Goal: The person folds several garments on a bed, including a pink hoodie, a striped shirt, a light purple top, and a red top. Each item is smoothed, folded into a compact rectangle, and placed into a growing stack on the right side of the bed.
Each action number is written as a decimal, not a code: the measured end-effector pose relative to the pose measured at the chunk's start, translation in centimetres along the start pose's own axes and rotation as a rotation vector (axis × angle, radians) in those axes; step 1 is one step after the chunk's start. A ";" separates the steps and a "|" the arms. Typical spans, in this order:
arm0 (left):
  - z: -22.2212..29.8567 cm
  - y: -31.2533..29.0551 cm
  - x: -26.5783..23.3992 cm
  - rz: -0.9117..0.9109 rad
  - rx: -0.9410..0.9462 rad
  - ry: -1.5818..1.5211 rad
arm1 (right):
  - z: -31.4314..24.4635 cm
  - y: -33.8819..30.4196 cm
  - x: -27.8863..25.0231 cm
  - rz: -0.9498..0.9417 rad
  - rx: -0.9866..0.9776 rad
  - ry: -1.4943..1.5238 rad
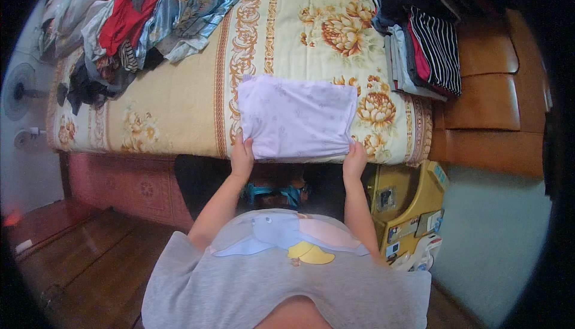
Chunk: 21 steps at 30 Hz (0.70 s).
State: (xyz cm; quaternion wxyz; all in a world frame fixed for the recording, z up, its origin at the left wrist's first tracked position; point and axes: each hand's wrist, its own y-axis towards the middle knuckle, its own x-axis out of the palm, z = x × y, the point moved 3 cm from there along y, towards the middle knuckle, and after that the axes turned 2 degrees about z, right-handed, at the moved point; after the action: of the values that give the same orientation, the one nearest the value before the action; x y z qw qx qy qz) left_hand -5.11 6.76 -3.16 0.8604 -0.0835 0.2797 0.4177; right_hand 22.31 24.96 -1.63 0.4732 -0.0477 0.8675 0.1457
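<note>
Pale lilac cloth, a folded garment (296, 118) with a faint print, is lying on the near edge of the bed (179, 104) in the head view, its near hem hanging just over the edge of the floral cream bedspread. The left hand (242, 156) is pinching the near left corner and the right hand (354, 160) is pinching the near right corner; the fingers of both are closing around the cloth, thumbs on top and the rest tucked beneath, out of sight. Judging by its flat lie and soft creases, the garment is light, limp and thin, so it is likely sagging wherever it is not held and sliding easily over the bedspread; the two near corners, or the folded edges, seem the best places to hold it so the layers stay together. A loose heap of mixed clothes (132, 17) is lying at the far left of the bed, well apart, and a neater stack of folded clothes (425, 41) is sitting at the far right, near the garment's right edge.
</note>
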 end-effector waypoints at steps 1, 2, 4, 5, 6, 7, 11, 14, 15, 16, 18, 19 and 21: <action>-0.9 -0.1 -0.1 0.036 0.090 0.018 | 0.2 -0.1 0.3 0.014 -0.031 -0.004; -0.4 0.1 -0.4 0.006 0.083 0.068 | 0.3 0.0 0.3 0.033 -0.061 -0.011; 0.2 0.7 -0.9 -0.161 -0.033 0.150 | 0.9 -0.1 0.2 -0.034 -0.065 -0.031; 0.5 0.6 -1.4 -0.243 -0.096 0.195 | 0.4 -0.3 0.0 -0.074 -0.068 -0.037; 0.7 0.3 -1.8 -0.222 -0.101 0.195 | 0.0 -0.5 -0.5 -0.032 -0.056 -0.030; 0.8 -0.1 -2.2 -0.201 -0.105 0.196 | -0.4 -0.8 -1.1 0.010 -0.044 -0.022; 3.4 -3.1 -3.3 0.232 0.045 0.072 | -3.3 -3.1 -2.4 0.124 -0.096 0.036; 3.6 -4.1 -2.9 0.051 0.255 0.280 | -3.6 -4.3 -1.7 0.051 -0.208 -0.076; 3.9 -4.2 -3.0 -0.029 0.297 0.340 | -3.7 -4.5 -1.5 0.053 -0.255 -0.124; 4.3 -3.4 -3.1 -0.015 0.381 0.395 | -3.6 -4.3 -1.2 0.076 -0.250 -0.096; 4.6 -2.2 -4.0 -0.046 0.589 0.411 | -2.0 -3.0 -0.4 -0.054 -0.258 -0.042; 4.5 -1.7 -4.5 -0.062 0.694 0.417 | -1.3 -2.5 0.0 -0.118 -0.261 -0.016; 3.2 -1.2 -4.8 -0.103 0.781 0.399 | -2.1 -1.8 -0.5 -0.084 -0.298 0.005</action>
State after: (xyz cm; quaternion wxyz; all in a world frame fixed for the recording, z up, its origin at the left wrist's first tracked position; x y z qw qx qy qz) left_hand -5.18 3.98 2.05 0.7764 0.1554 0.5726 0.2127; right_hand 21.32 22.64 -0.53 0.4644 -0.1542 0.8347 0.2529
